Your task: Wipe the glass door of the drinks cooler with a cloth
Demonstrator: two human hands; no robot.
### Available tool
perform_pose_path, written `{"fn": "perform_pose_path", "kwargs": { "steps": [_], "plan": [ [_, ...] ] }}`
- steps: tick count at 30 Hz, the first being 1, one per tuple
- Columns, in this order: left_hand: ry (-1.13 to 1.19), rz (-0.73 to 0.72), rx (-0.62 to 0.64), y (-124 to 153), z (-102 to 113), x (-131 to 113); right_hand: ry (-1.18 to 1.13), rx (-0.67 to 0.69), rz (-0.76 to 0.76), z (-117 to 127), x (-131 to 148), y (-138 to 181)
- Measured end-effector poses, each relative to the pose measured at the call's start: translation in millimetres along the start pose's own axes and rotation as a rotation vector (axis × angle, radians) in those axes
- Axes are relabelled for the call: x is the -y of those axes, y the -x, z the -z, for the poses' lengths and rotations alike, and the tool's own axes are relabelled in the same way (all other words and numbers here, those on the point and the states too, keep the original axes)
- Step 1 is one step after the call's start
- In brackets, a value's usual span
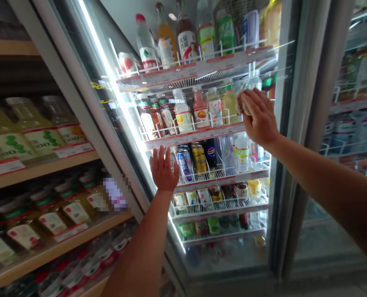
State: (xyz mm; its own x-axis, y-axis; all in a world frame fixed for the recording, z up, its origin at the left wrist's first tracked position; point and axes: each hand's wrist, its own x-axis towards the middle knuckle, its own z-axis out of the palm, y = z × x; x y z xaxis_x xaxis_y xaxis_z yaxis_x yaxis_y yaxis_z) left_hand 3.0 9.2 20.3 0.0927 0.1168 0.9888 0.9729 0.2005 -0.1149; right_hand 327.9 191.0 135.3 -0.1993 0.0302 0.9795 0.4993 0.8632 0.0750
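A lit drinks fridge with a glass door (pixel 220 255) stands in front of me. My left hand (pixel 164 170) lies against the glass on the left, palm forward and fingers spread, holding nothing. Higher up and to the right, my right hand (pixel 259 117) presses a brownish cloth (pixel 242 104) to the glass. Most of the cloth is hidden under the fingers. Behind the door are wire shelves with a bottle of pink drink (pixel 201 108), a gold can (pixel 199 159), a dark Pepsi can (pixel 210 153) and several other drinks.
Wooden shelves (pixel 41 165) with rows of bottled drinks run along the left, close to my left arm. A metal door frame (pixel 307 103) rises on the right, and beyond it is another glass-fronted fridge section (pixel 350 140) with bottles.
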Motion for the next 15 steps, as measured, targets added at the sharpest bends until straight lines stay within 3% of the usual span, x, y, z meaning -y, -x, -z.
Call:
{"fn": "perform_pose_path", "kwargs": {
  "steps": [8,15],
  "plan": [
    [-0.024,-0.053,-0.028,-1.0,1.5,-0.6,0.072,-0.036,-0.044,9.4,5.8,5.9],
    [0.024,0.008,0.018,-0.3,1.1,0.6,0.047,-0.002,-0.025,12.4,-7.3,28.9]
  ]
}}
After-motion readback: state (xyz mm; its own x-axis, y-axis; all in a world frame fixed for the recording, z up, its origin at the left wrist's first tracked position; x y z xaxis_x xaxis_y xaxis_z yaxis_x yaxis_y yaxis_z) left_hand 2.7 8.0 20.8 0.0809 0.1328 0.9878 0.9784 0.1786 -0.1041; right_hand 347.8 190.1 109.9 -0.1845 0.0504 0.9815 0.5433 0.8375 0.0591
